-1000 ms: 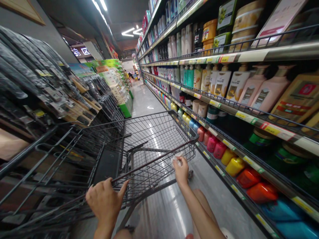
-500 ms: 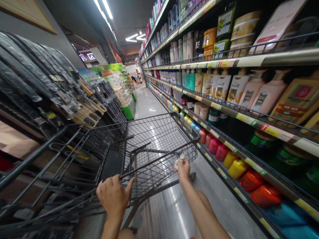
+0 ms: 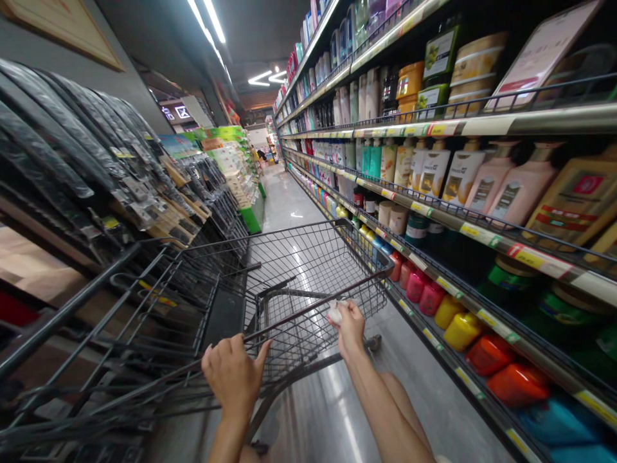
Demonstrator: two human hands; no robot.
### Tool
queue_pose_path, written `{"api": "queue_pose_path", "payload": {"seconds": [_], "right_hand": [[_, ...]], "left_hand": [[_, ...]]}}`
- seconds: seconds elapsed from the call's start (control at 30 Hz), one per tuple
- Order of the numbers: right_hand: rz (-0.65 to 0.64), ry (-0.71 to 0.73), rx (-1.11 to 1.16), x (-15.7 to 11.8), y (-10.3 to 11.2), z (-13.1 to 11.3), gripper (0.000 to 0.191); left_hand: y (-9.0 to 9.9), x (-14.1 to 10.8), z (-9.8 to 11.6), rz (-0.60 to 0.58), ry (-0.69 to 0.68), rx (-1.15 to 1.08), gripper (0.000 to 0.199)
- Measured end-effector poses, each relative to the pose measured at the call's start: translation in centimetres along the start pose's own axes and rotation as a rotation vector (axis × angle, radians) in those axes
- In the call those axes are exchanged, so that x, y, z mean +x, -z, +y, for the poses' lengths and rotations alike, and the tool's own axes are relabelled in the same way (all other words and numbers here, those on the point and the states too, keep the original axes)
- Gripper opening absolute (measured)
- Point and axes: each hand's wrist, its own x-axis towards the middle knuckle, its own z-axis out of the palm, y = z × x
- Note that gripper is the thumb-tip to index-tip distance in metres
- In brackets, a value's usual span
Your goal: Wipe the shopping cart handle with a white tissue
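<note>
A dark wire shopping cart stands in front of me, tilted in the view, and the floor shows through its mesh. My left hand lies over the cart's near top rail, fingers curled over it and thumb stretched out along it. Just right of it, my right hand pinches a crumpled white tissue close to the same rail. Whether the tissue touches the rail I cannot tell.
Shelves on the right hold pump bottles, tubs and colourful containers. Left of the cart hang dark wrapped goods. Green-trimmed stacked packs stand farther on, beside the grey aisle floor.
My right hand with the tissue has shifted slightly left, nearer my left hand. The left hand keeps its place on the rail, while the whole view has swung a little.
</note>
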Motion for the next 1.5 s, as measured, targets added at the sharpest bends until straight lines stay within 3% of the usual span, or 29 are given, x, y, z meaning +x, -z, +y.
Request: {"api": "queue_pose_path", "payload": {"seconds": [0.27,0.6,0.83,1.07,1.37,1.5], "right_hand": [[-0.053,0.18,-0.154,0.4,1.5,0.4,0.027],[0.081,0.144,-0.205,1.8,3.7,4.2,0.027],[0.069,0.085,-0.155,3.2,4.4,5.4,0.028],[0.123,0.015,-0.15,2.6,3.3,4.7,0.027],[0.033,-0.035,0.027,-2.3,-2.2,3.0,0.025],[0.021,-0.004,0.049,-3.4,-2.9,2.0,0.024]], "left_hand": [[-0.2,-0.2,0.2,0.022,-0.008,-0.015,0.047],[-0.5,-0.2,0.5,0.045,0.022,-0.08,0.045],[-0.9,0.0,0.7,0.055,0.003,-0.007,0.046],[-0.2,0.2,0.9,0.071,-0.063,0.01,0.048],[0.6,0.4,1.6,0.032,-0.041,0.033,0.045],[0.7,0.3,1.7,0.042,-0.046,0.036,0.042]]}}
